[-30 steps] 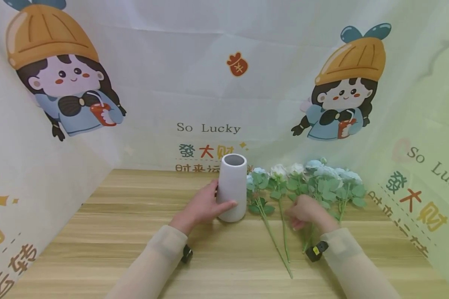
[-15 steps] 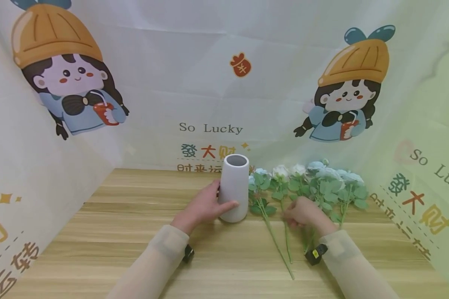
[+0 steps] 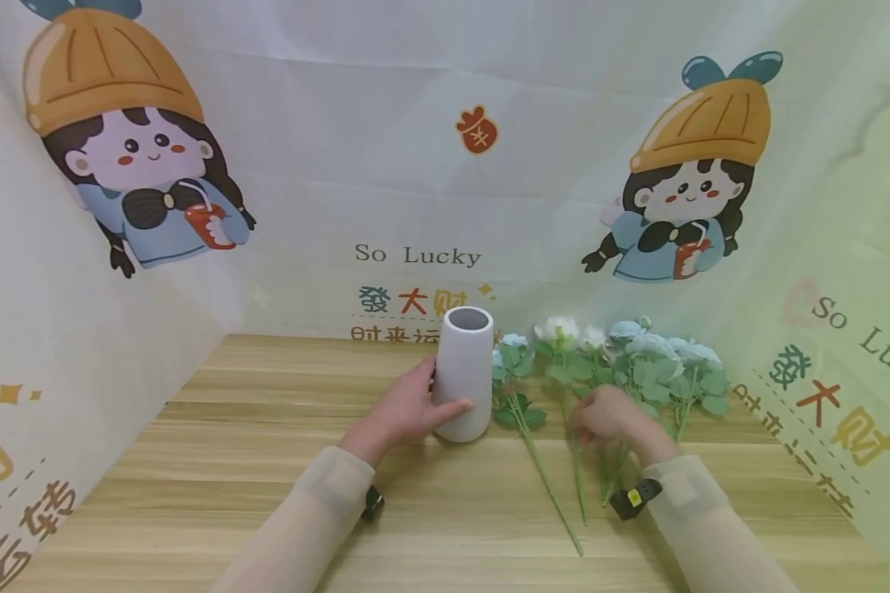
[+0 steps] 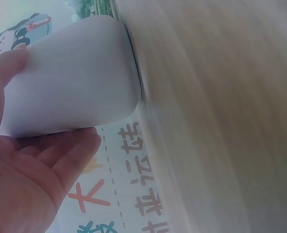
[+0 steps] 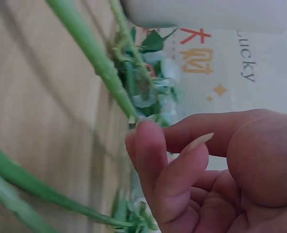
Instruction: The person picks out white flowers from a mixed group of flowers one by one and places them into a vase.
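On grained wood [image 3: 215, 478], smooth tapered vase [image 3: 464, 379], slender stem [image 5: 92, 58], hands [image 3: 399, 413] [image 3: 612, 418] gripping both

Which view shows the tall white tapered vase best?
The head view: the vase shows from open mouth to base. Left wrist shows its lower body closer, mouth unseen; right wrist, only a strip along the top edge.

The vase [image 3: 463, 387] has a smooth, matt, ceramic-like wall. The flower stem [image 5: 92, 56] looks like moulded plastic, slightly glossy, with small raised nodes. The petals [image 3: 647, 343] appear to be thin, matt fabric. The tabletop [image 3: 215, 469] has a smooth wood-grain surface. The backdrop [image 3: 304, 140] is printed cloth, lightly creased. The sleeve [image 3: 289, 519] is plain matt cloth.
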Available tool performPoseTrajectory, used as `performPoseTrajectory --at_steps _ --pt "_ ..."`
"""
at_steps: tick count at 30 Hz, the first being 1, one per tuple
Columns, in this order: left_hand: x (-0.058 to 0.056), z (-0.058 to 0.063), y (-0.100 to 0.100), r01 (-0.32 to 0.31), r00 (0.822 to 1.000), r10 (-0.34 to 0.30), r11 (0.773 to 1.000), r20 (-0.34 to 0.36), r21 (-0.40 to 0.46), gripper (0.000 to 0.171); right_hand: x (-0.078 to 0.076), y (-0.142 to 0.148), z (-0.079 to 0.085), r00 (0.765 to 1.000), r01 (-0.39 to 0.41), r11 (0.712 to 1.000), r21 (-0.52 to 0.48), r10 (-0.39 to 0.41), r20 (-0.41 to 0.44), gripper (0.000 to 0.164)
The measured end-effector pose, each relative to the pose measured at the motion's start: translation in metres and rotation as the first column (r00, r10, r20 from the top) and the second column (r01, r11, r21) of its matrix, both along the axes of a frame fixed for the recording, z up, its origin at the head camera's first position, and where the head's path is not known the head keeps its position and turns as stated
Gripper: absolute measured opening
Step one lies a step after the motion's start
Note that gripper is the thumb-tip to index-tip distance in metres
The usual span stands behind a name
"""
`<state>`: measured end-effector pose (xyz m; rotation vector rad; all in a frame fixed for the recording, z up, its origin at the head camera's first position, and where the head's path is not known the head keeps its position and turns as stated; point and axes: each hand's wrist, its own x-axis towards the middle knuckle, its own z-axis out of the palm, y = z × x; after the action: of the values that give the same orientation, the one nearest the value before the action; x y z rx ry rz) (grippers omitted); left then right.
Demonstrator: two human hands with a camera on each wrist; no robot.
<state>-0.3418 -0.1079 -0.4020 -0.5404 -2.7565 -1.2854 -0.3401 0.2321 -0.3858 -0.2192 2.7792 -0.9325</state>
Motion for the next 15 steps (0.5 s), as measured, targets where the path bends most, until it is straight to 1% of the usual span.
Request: performPoseTrajectory --at_steps 7,12,15 --pt "0.000 0.000 0.000 -0.007 1.000 0.007 1.000 0.000 -0.009 0.091 0.006 0.000 0.016 1.000 0.017 0.998 -0.058 -0.017 -0.004 0.029" --pt "0.001 0.000 0.001 -0.008 1.000 0.008 1.000 0.004 0.001 0.090 0.009 -0.003 0.024 0.999 0.024 0.998 -0.064 -0.027 -0.041 0.026" --pt "0.001 0.001 0.002 -0.010 1.000 0.010 1.000 0.002 -0.002 0.090 0.010 -0.004 0.027 0.998 0.029 0.997 -0.068 -0.033 -0.062 0.029"
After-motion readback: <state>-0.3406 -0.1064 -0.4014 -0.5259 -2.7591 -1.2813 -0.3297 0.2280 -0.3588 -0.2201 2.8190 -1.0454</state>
